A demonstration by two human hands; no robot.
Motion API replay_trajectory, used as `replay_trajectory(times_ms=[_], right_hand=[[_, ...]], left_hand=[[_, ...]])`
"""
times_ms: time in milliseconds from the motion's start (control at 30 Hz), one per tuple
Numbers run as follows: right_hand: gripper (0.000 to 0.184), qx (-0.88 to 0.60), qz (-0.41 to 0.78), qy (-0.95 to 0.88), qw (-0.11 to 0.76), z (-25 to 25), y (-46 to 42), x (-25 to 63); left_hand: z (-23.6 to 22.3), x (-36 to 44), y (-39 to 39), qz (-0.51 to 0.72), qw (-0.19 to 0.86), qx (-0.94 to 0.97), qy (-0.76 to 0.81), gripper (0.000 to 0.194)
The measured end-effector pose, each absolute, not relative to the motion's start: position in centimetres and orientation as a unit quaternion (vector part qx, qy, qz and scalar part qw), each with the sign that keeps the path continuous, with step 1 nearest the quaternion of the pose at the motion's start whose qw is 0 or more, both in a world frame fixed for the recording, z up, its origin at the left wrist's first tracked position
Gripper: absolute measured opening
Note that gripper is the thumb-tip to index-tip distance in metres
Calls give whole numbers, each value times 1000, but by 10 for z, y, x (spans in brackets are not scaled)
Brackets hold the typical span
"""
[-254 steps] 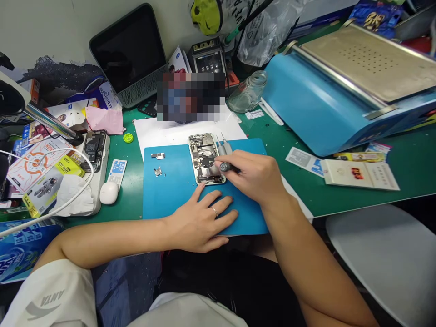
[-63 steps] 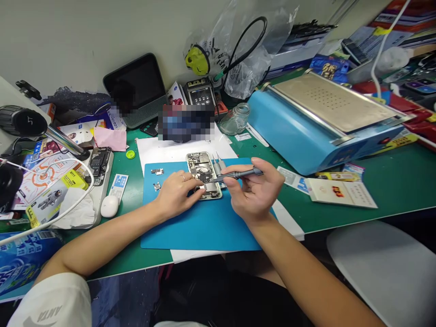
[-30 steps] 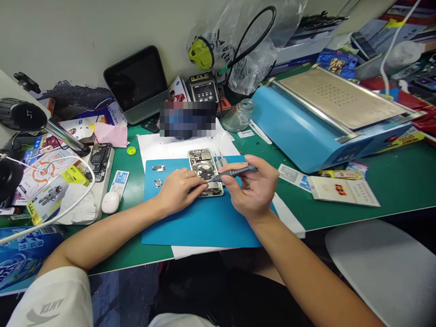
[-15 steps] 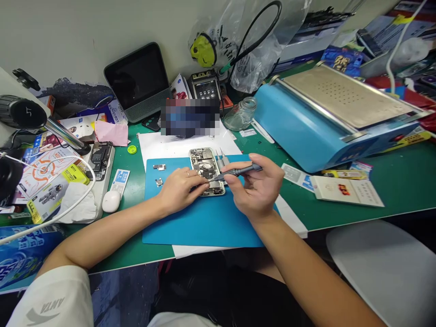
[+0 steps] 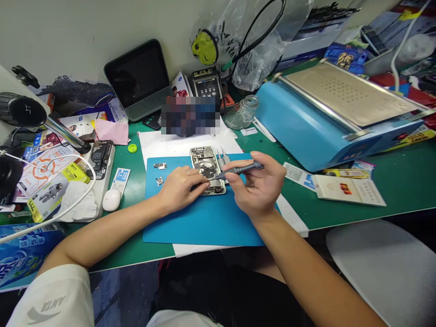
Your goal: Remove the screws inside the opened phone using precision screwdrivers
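An opened phone (image 5: 207, 160) with its inner parts bare lies on a blue mat (image 5: 190, 229). Over its lower half, my right hand (image 5: 260, 184) grips a dark grey screwdriver (image 5: 243, 170), its shaft slanting down to the left. My left hand (image 5: 182, 188) rests at the phone's left edge, thumb and forefinger closed together by the screwdriver's tip. Whatever those fingertips pinch is too small to make out. Left of the phone lie two small metal phone parts, an upper one (image 5: 160, 166) and a lower one (image 5: 159, 180). Slim grey tools (image 5: 222, 160) lie partly hidden behind the right hand.
A large blue machine with a metal plate (image 5: 306, 127) stands at the right. Behind the mat are a glass jar (image 5: 242, 112) and a dark screen (image 5: 138, 79). Boxes, another opened phone (image 5: 101, 159) and a white earbud case (image 5: 111, 200) crowd the left. A booklet (image 5: 347, 190) lies right.
The view has shifted very slightly. Both hands and the screwdriver keep nearly the same place over the phone.
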State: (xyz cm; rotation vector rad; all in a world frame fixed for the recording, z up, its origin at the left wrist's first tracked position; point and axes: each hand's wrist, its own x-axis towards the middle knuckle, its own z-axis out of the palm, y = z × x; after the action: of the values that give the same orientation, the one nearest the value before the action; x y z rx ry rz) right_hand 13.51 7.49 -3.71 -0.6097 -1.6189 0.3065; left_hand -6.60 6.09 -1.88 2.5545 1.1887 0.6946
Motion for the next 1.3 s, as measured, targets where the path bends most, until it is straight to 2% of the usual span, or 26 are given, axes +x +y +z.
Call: replay_trajectory(times_ms=[533,733,1300], right_hand=[[60,-299,155,-694,636,-37,74,135],[65,-288,191,-690,636,-34,72,134],[70,-286,182,-697,632,-33,72,135]], left_hand=[[-19,-66,60,246,122,872,406,22],[-16,-66,59,256,123,868,408,25],[-20,-66,60,273,129,854,423,22]])
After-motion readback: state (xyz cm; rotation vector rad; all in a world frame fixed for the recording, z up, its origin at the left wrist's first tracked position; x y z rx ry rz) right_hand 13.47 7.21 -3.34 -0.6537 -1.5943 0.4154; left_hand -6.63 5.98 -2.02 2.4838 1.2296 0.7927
